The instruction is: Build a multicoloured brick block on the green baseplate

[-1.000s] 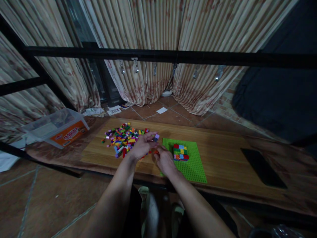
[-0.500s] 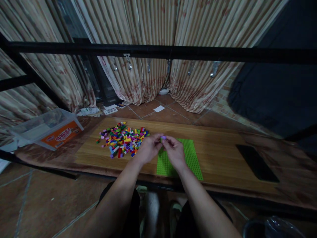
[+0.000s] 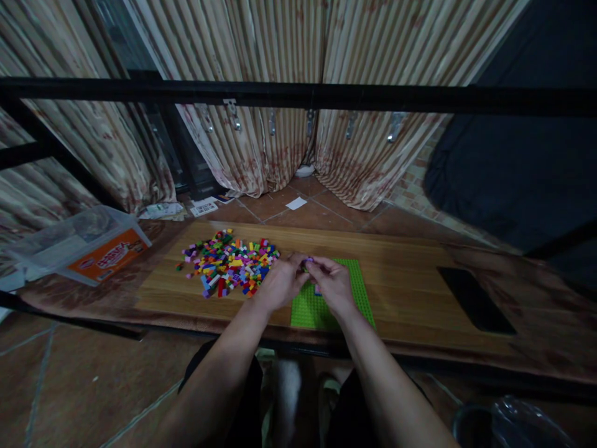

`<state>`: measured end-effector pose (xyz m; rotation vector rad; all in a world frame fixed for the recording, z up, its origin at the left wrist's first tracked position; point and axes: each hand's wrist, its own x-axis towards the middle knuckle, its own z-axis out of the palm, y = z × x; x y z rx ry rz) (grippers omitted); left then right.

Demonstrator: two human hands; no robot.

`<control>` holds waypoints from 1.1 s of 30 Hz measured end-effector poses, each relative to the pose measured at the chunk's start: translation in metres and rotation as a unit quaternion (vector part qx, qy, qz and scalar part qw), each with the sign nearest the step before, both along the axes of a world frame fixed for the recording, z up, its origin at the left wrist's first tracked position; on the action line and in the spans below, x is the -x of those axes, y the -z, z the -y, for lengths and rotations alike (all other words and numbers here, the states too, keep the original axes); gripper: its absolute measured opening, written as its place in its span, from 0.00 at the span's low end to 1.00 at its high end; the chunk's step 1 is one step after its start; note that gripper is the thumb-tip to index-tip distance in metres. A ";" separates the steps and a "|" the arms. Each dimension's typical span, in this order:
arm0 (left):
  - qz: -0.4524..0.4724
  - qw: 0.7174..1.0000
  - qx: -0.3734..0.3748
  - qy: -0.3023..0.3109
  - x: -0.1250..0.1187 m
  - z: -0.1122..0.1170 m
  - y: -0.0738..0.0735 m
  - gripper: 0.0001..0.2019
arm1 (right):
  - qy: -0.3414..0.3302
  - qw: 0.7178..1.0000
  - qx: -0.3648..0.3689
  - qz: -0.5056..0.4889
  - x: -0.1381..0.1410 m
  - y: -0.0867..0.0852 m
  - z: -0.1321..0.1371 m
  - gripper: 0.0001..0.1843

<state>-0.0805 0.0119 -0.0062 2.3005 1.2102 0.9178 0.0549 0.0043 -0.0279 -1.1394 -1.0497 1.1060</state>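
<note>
My left hand and my right hand meet over the far left part of a green studded baseplate. Between their fingertips is a small purple toy brick, pinched from both sides and partly covered by the fingers. Under my right hand a small blue and pink piece shows; whether it sits on the plate I cannot tell. Just left of my left hand spreads a pile of loose, many-coloured toy bricks on a wooden board.
A clear plastic box with an orange label stands at the left. A flat black slab lies on the board's right end. Beyond the board, a dark metal bar crosses in front of striped curtains. Papers lie on the tiled floor.
The view has shifted slightly. Both hands stay together at the purple brick, with the fingers turned a little. The blue and pink piece now shows beneath my right hand.
</note>
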 end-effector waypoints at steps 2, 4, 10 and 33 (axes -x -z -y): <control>-0.010 1.000 -0.002 0.009 -0.002 0.001 -0.001 0.11 | -0.002 1.000 0.016 -0.023 -0.003 -0.004 0.002 0.20; -0.022 1.000 -0.004 0.011 -0.003 0.002 -0.002 0.11 | -0.003 0.998 0.043 -0.041 -0.006 -0.006 0.003 0.21; -0.040 0.999 -0.017 0.030 -0.006 0.005 -0.004 0.11 | -0.023 0.993 0.091 -0.077 -0.016 -0.009 0.007 0.22; 0.065 0.997 0.023 0.028 -0.004 0.006 0.000 0.14 | -0.088 0.979 0.082 -0.167 -0.023 -0.006 0.011 0.17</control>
